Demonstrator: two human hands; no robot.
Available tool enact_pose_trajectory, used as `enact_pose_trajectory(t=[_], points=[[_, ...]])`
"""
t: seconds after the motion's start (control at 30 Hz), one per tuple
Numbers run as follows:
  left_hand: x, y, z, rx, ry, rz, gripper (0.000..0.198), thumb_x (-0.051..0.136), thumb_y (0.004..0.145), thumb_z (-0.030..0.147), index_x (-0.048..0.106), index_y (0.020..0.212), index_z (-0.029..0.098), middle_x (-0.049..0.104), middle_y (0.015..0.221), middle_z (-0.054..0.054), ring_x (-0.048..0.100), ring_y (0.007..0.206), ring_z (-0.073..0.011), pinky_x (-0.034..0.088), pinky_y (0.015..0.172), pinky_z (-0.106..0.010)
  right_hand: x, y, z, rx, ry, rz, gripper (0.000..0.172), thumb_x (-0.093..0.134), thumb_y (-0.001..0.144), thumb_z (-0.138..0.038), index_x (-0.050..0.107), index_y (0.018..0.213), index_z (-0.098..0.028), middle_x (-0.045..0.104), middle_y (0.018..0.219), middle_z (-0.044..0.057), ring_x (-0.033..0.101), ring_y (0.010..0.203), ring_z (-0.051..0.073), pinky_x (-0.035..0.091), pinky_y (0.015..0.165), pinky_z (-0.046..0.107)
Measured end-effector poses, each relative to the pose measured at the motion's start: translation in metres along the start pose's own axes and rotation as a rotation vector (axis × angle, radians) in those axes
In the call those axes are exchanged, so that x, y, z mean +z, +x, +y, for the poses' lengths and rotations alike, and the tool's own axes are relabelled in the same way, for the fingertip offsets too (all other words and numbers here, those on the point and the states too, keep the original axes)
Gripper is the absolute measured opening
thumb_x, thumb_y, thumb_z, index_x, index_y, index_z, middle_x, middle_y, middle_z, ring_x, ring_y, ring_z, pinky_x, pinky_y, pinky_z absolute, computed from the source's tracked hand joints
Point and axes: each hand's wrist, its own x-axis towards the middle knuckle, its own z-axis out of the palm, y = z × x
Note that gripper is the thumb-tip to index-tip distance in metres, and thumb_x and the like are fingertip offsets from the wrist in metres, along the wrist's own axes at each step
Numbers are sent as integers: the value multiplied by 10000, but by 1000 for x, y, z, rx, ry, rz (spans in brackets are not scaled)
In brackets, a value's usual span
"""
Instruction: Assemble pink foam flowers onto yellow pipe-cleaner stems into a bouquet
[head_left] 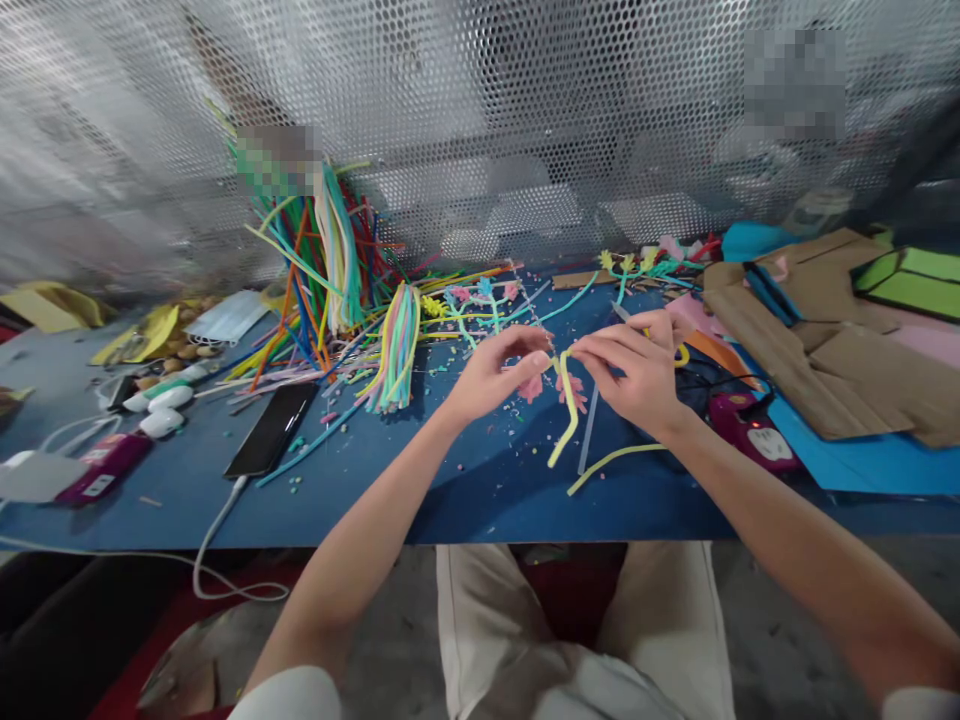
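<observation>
Your yellow pipe cleaner (568, 410): held just above blue surface (480, 500), near front edge. Left hand (495, 375) grip pinched shut on top bend, beside pink tufts (531, 388). Right hand (634, 375) grip closed on same bend. Tail hangs free. Risk: pinch slackens, stem springs loose and drops beside second yellow stem (611, 462), so you may mix them up.

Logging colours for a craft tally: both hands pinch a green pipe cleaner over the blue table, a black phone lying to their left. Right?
Not quite. In the head view the pipe cleaner pinched by the left hand and right hand is yellow, not green. It is over the blue table, and the black phone lies to their left.
</observation>
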Motion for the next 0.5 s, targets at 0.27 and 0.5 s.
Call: enact_pose_trajectory(t=[0.27,0.5], points=[[19,-12,0,-158,-168,-75,364,812,811,484,652,864,161,650,714,6,528,554,-74,418,540,-216,2,-2,-11,-31,23,-28,107,683,945,-288,790,949,-284,787,863,4,520,892,233,367,861,455],[19,-13,2,-223,-213,-173,352,738,874,488,681,983,158,725,742,-27,683,627,-156,505,597,-252,-2,0,-12,-135,33,-111,147,658,947,-247,785,1001,-296,789,923,-4,511,873,220,404,863,430]])
